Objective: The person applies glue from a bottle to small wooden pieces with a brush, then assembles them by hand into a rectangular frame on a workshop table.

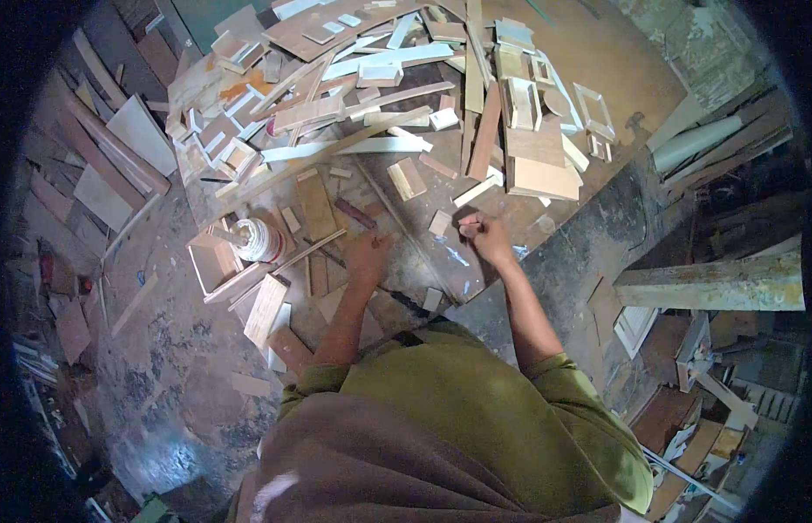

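My right hand (491, 241) is closed in a pinch over the right part of the worktable (423, 248). A small thing shows at its fingertips, but I cannot tell what it is. Just left of those fingers lies a small pale wood block (440, 223). White and blue smears mark the tabletop below it. My left hand (368, 257) is low over the near side of the table, its fingers loosely apart and dim against the brown surface. Beyond it lies a dark reddish wood strip (355, 213). A larger light wood block (407, 179) lies between and beyond both hands.
Wood strips and white-painted pieces (388, 61) are heaped across the far side. At left stand a white tub (258, 241) and an open wooden box (216, 259). Stacked boards (541, 177) lie at right, with a hammer (634, 122) beyond. A thick beam (711, 286) juts in from the right.
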Tool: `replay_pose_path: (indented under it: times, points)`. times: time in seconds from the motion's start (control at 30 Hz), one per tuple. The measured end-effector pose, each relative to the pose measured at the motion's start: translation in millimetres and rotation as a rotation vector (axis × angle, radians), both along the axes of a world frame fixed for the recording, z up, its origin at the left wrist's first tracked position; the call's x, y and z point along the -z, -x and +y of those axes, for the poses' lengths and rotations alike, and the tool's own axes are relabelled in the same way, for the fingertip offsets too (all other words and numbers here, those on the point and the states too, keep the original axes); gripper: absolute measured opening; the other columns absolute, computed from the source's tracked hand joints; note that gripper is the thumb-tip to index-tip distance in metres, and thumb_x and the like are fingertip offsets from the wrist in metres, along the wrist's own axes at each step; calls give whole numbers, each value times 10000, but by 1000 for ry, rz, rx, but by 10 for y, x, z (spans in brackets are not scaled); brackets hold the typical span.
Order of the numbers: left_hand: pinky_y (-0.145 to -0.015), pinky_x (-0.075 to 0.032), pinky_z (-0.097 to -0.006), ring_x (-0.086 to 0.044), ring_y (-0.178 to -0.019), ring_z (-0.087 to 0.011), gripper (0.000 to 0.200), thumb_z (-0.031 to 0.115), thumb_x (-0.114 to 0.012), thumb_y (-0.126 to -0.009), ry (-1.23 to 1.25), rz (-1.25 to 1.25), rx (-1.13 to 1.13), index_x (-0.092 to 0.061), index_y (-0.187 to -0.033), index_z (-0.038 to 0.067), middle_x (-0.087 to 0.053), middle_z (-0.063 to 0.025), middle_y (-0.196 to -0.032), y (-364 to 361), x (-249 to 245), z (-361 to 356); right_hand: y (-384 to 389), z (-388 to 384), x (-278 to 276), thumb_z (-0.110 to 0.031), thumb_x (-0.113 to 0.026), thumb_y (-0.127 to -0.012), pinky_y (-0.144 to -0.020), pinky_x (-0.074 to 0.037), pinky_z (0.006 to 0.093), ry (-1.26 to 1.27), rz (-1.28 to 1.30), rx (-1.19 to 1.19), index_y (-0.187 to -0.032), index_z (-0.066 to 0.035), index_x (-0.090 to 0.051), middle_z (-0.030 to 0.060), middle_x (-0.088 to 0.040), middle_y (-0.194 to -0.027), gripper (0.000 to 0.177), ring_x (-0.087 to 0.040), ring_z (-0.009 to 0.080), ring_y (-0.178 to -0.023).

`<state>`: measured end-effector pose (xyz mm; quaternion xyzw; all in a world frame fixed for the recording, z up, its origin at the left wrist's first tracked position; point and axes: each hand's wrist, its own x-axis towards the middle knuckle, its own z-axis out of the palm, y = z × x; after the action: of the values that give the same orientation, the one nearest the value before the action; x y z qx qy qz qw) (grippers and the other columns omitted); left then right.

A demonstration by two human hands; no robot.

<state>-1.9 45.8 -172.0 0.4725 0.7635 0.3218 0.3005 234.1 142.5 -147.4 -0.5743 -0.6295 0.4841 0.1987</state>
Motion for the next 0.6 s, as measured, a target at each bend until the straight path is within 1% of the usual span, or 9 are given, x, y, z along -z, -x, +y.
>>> replay_pose_path:
  times: [0.07, 0.1, 0.17, 0.2, 0.27, 0.37, 0.47, 0.57, 0.6]
  points:
    - [-664, -468, -423, -582, -642, -358, 376, 329, -603, -803, 100, 189, 49, -605, -790, -47, -596, -178, -712, -25, 5, 93, -24, 59, 83, -88, -611, -765, -665, -476, 331, -252, -135, -85, -964, -42, -611, 115, -640, -804, 204, -614, 217, -719]
    - [-680, -468, -422, -583, -680, -358, 383, 344, -607, -796, 11, 230, 76, -607, -802, -39, -597, -174, -738, -73, 4, 140, -23, 77, 101, -94, -617, -750, -659, -484, 344, -379, -200, -128, -963, -34, -604, 155, -642, -816, 222, -626, 252, -720]
    - [-711, -468, -419, -585, -756, -358, 399, 374, -613, -782, -165, 312, 134, -610, -826, -23, -599, -166, -790, -237, -3, 241, 124, 22, -228, -87, -610, -738, -666, -481, 374, -277, -229, -117, -962, -27, -598, 179, -630, -803, 232, -616, 308, -738]
    - [-739, -459, -428, -564, -825, -358, 400, 384, -597, -787, -178, 356, 170, -584, -911, 4, -583, -171, -872, -304, -1, 291, 192, -4, -342, -84, -606, -732, -670, -480, 389, -227, -244, -111, -962, -24, -595, 191, -625, -796, 238, -612, 336, -746]
    - [-797, -442, -447, -522, -962, -359, 449, 404, -566, -797, -207, 444, 239, -532, -1081, 57, -552, -180, -1036, -440, -6, 384, 247, 0, -308, -69, -596, -725, -675, -480, 390, -298, -285, -74, -975, -19, -584, 194, -621, -789, 255, -611, 339, -753]
    - [-833, -424, -447, -497, -1004, -369, 452, 334, -633, -759, -184, 523, 172, -516, -1083, 41, -540, -181, -1038, -674, -147, 444, 267, 21, -235, -49, -580, -714, -682, -478, 395, -360, -292, -51, -1005, -15, -563, 195, -616, -790, 294, -610, 341, -758]
    - [-824, -428, -443, -501, -1006, -369, 400, 245, -655, -746, -91, 487, 185, -513, -1058, 38, -543, -187, -1016, -776, -49, 510, 221, 25, -69, -12, -590, -693, -686, -477, 391, -390, -255, -60, -1058, -29, -548, 189, -622, -790, 367, -620, 327, -742]
    - [-781, -457, -403, -543, -949, -295, 454, 254, -678, -715, -95, 341, 276, -528, -1097, 57, -551, -149, -1024, -744, 177, 582, 228, 17, -62, 22, -595, -679, -694, -477, 382, -477, -213, -75, -1072, -40, -547, 191, -616, -792, 402, -620, 325, -740]
    - [-782, -456, -408, -545, -941, -302, 441, 232, -671, -717, -110, 306, 249, -529, -1094, 54, -550, -154, -1022, -734, 154, 587, 250, 1, -96, 32, -594, -675, -698, -477, 379, -514, -202, -79, -1069, -42, -549, 194, -611, -794, 403, -618, 327, -743]
